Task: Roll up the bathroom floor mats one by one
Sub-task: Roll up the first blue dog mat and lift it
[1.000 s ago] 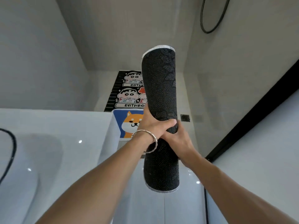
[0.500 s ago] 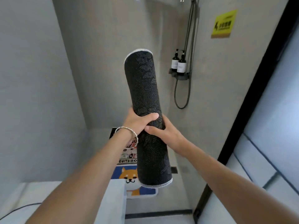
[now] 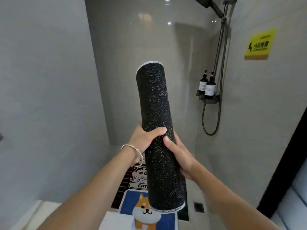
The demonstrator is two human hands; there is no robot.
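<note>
- Around the whole scene stand pale grey glossy tiled walls (image 3: pixel 49 97), forming a shower corner, with a dark door frame (image 3: pixel 285 163) running up the right edge
- On the floor far below lie two flat mats: a black cartoon-character bath mat (image 3: pixel 136 178) lettered "BAT…" and, nearer the camera, a blue mat with an orange shiba dog (image 3: pixel 144 208); the two overlap or touch at their edges, and both are partly hidden by the arms and the roll
- Held up in the middle of the view is the task's thing, a black rolled-up floor mat with white dotted leaf pattern and pale stitched edging (image 3: pixel 157 113); it stands nearly upright, tilted a little with its top leaning left, fully rolled into a tight cylinder and clear of the floor
- The left hand (image 3: pixel 144 138) grips the roll from the left at about mid-height, fingers wrapped round the far side and thumb pressed across the front; a thin silver bangle (image 3: pixel 131 148) circles that wrist
- The right hand (image 3: pixel 181 156) clasps the roll just below, from the right, thumb laid on the front and fingers curled behind out of sight
- On the right wall hang a dark shower rail with hose (image 3: pixel 219 80), a small dark shelf holding two dark pump bottles (image 3: pixel 207 85), and a yellow warning sign (image 3: pixel 259 44)
- A small square floor drain (image 3: pixel 198 207) sits right of the mats
</note>
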